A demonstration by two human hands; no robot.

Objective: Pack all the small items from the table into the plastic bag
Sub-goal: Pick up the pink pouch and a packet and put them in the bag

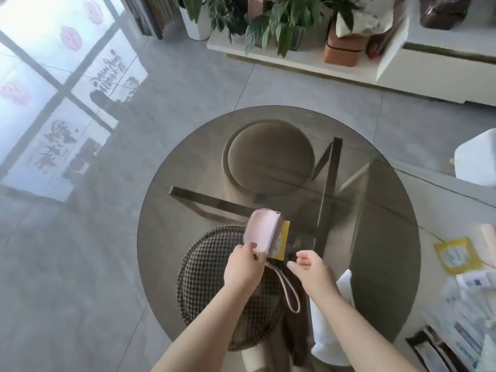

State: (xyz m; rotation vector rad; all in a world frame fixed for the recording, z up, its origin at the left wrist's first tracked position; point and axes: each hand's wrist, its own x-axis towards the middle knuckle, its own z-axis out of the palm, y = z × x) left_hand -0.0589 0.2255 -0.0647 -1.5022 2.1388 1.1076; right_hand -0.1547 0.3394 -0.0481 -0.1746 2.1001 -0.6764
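Nearest, two bare forearms reaching out over the round glass desk [375,210], with something white, possibly the plastic bag [330,331], low beside the right forearm, too partly seen to be sure. Left hand [243,267] pinching the near edge of a pink pouch [264,232], thumb on top, lifting it clear of the glass; wrist strap [288,291] dangling loose below. Right hand [308,264] just beside, holding nothing, fingers loosely curled. Yellow card [281,242] tucked behind the pouch, whether pinched with it cannot be told. Probably mid-pick, nothing bagged yet. Next: free grip to open the bag mouth, then carry the pouch down and to the right, minding the strap. Farther right, yellow packet [456,255] and papers [472,283] waiting.
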